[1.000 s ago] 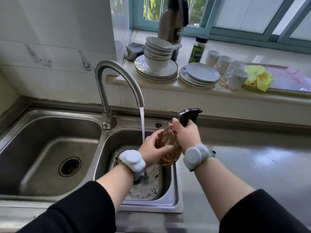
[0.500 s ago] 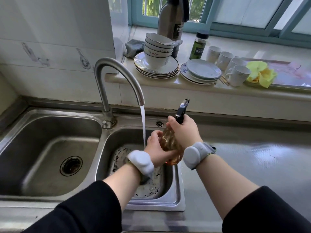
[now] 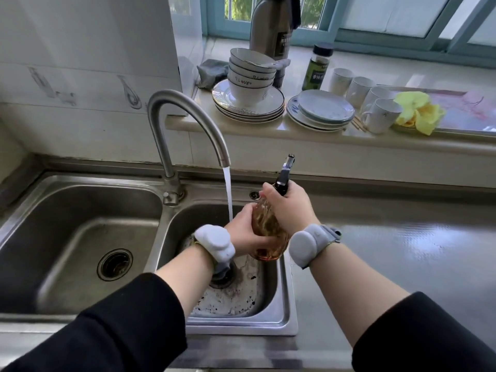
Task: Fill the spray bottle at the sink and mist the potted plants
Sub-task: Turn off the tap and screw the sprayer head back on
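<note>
An amber glass spray bottle [image 3: 267, 232] with a black spray head [image 3: 285, 173] is held over the small right sink basin [image 3: 271, 312]. My left hand [image 3: 245, 233] grips the bottle's body from the left. My right hand [image 3: 291, 208] is curled round the bottle's neck, just below the black head. The steel faucet [image 3: 185, 116] runs a stream of water [image 3: 228, 194] that falls just left of the bottle, behind my left hand. No potted plants are in view.
A large left sink basin [image 3: 80, 237] lies beside the small one. A steel counter [image 3: 402, 251] stretches to the right. On the window ledge stand stacked bowls and plates [image 3: 249, 87], more plates [image 3: 322, 111], white cups [image 3: 375, 108], a yellow cloth [image 3: 418, 111] and bottles [image 3: 271, 30].
The black spray head has turned from pointing right to pointing away from me, and the bottle has come more upright. The water keeps running.
</note>
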Demonstrator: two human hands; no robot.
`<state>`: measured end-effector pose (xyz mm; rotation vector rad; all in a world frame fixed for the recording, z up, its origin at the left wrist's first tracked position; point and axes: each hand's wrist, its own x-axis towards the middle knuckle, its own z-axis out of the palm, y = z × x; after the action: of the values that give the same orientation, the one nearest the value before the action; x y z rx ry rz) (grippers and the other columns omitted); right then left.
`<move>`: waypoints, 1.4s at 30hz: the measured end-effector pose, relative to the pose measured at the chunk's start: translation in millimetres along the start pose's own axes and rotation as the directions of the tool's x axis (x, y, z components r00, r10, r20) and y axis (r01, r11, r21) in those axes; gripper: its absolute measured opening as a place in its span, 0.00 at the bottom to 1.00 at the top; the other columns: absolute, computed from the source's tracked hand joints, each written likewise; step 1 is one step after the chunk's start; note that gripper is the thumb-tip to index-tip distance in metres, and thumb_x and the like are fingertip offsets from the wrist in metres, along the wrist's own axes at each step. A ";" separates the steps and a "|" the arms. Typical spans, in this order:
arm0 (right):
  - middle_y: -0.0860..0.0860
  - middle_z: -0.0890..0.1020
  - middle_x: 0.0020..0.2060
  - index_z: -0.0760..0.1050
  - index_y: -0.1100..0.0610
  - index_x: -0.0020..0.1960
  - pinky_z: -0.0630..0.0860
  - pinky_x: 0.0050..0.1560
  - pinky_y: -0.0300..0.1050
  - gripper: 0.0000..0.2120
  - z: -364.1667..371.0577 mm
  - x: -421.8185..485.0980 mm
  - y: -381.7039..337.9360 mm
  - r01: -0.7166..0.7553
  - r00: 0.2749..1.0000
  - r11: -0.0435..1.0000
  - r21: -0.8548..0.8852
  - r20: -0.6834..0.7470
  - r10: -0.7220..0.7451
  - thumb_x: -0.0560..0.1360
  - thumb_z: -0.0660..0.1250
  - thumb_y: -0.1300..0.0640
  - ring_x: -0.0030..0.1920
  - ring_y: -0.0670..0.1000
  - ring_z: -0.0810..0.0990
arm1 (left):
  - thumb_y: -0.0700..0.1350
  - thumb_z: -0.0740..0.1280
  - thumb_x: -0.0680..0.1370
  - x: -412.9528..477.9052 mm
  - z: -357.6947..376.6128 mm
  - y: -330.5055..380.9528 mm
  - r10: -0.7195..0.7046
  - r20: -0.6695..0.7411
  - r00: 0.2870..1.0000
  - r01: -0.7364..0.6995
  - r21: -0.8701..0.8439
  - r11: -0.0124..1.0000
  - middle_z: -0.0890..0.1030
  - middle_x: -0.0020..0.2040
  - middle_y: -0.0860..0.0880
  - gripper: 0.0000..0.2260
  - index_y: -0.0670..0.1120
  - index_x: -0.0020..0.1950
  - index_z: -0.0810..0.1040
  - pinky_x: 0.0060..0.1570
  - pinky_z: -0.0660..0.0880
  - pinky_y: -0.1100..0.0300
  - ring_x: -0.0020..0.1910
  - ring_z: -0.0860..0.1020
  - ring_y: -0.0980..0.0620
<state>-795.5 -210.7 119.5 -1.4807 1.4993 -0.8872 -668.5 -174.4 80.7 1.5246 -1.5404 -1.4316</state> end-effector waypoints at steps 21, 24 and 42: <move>0.51 0.85 0.40 0.81 0.56 0.41 0.79 0.49 0.47 0.10 -3.8 7.6 -10.7 0.002 0.958 0.999 0.032 0.286 -0.012 0.71 0.71 0.48 0.43 0.49 0.84 | 0.54 0.78 0.56 -1.8 -20.0 -5.1 0.006 0.085 0.996 -0.002 -0.050 0.999 0.78 0.56 0.58 0.40 0.57 0.65 0.66 0.59 0.73 0.58 0.57 0.77 0.59; 0.45 0.85 0.36 0.79 0.57 0.38 0.78 0.47 0.43 0.08 5.0 8.1 -10.0 0.000 0.989 1.000 0.024 0.148 -0.004 0.70 0.68 0.53 0.40 0.42 0.83 | 0.56 0.78 0.58 -3.0 -6.7 -6.2 0.018 -0.081 0.997 -0.017 0.010 1.000 0.76 0.56 0.59 0.43 0.56 0.69 0.62 0.54 0.72 0.64 0.56 0.75 0.61; 0.48 0.83 0.35 0.81 0.60 0.41 0.78 0.47 0.49 0.07 1.3 3.2 -6.5 0.002 0.998 0.999 -0.032 0.062 0.000 0.71 0.67 0.56 0.41 0.50 0.82 | 0.51 0.62 0.78 25.5 -98.7 54.4 0.143 -0.563 0.814 -0.224 -0.078 0.971 0.81 0.38 0.50 0.10 0.50 0.39 0.75 0.42 0.76 0.55 0.37 0.78 0.51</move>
<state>-791.6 -214.1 124.7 -1.5188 1.4738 -0.8145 -604.0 -239.1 151.6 1.4833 -1.1602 -0.8539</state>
